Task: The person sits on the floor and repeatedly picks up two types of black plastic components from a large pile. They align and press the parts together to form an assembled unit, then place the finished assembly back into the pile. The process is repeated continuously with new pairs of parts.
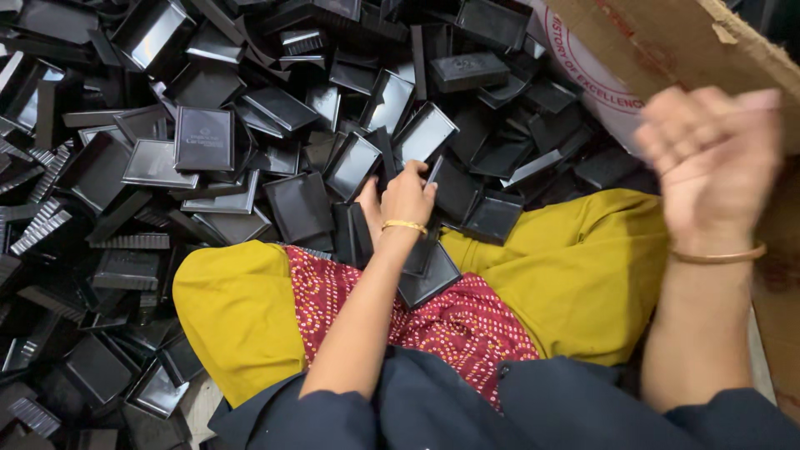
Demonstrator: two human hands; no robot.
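Nearest you, dark sleeves [433, 408] cover both upper arms, and your lap sits under them: red patterned cloth [467, 321] in the middle, yellow trousers [242, 308] on both knees. One black tray [429, 279] lies on the red cloth, touching your left forearm.

Your left hand [407, 198] is out past the knees, bangle [404, 225] on the wrist, fingers curled down into the heap [167, 167]. It's closed on the edge of a tray [442, 171] standing tilted in the pile; exact grip is hidden by the knuckles.

Your right hand [712, 158] is raised at the right, motion-blurred, thin bangle [718, 257] on the wrist. Fingers look loosely bent; can't tell if it holds anything. It's well apart from the left hand and just in front of the cardboard flap [675, 42].

Beyond the left hand, the heap fills everything: shallow black rectangular trays and lids, jumbled, some face up, some on edge, some ribbed ones [37, 225] at the far left. They crowd right against your knees and surround the gripped tray on all sides. A white printed sheet [600, 92] lies under the flap at the top right.
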